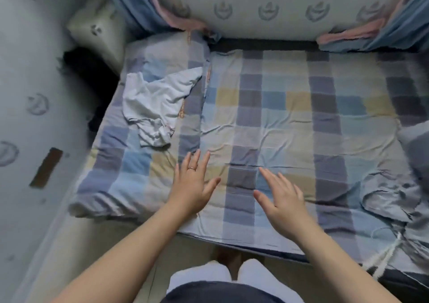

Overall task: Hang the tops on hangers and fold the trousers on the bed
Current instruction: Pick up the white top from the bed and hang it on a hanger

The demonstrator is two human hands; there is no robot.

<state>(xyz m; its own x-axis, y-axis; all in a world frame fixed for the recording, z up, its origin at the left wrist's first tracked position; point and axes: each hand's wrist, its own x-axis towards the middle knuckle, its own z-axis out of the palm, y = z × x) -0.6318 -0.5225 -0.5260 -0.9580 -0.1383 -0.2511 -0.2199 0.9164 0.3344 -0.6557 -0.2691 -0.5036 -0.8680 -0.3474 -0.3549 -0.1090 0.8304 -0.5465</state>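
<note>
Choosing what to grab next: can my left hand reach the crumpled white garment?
Probably yes: the left hand is open, and only checked bedding lies between it and the white garment.

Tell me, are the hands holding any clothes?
No, nothing is held. The left hand and right hand are both open, fingers straight, over the checked sheet.

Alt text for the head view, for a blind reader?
The left hand and right hand reach, open, over a checked bed. A crumpled white garment lies on the pillow at left; a grey drawstring garment lies at the right.
</note>
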